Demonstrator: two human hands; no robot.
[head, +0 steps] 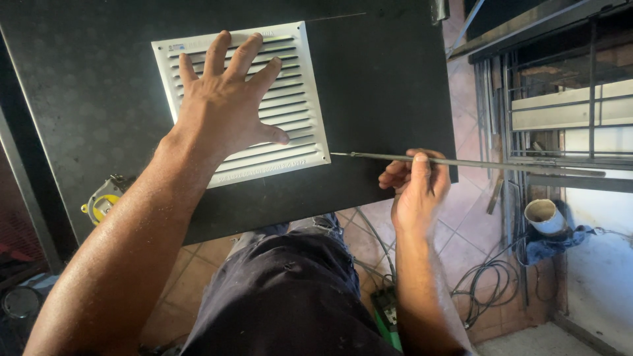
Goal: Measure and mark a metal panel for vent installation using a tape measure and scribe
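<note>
Right, biggest first: a broad black textured sheet-metal panel (376, 86) fills the upper half of the head view, its top and left edges cut off by the frame. Lying flat on it, a white louvred square vent grille (300, 142), partly hidden under the left hand (221, 109). That hand is spread wide, palm down, fingers fanned across the slats and pressing on the grille. Over to the right hand (415, 188): it's curled around a long thin grey metal rod (501, 164), thumb on top, fingers wrapped beneath. The rod's pointed tip sits just beside the grille's lower right corner, on the panel; its far end runs off over the panel's edge toward the barred metal frame (560, 99). Below, dark trousers (290, 290) block much of the tiled floor. A yellow tape measure (102, 201) peeks from under the panel's left edge, mostly hidden. A white pipe stub (544, 216) and tangled black cables (491, 283) lie at right.
</note>
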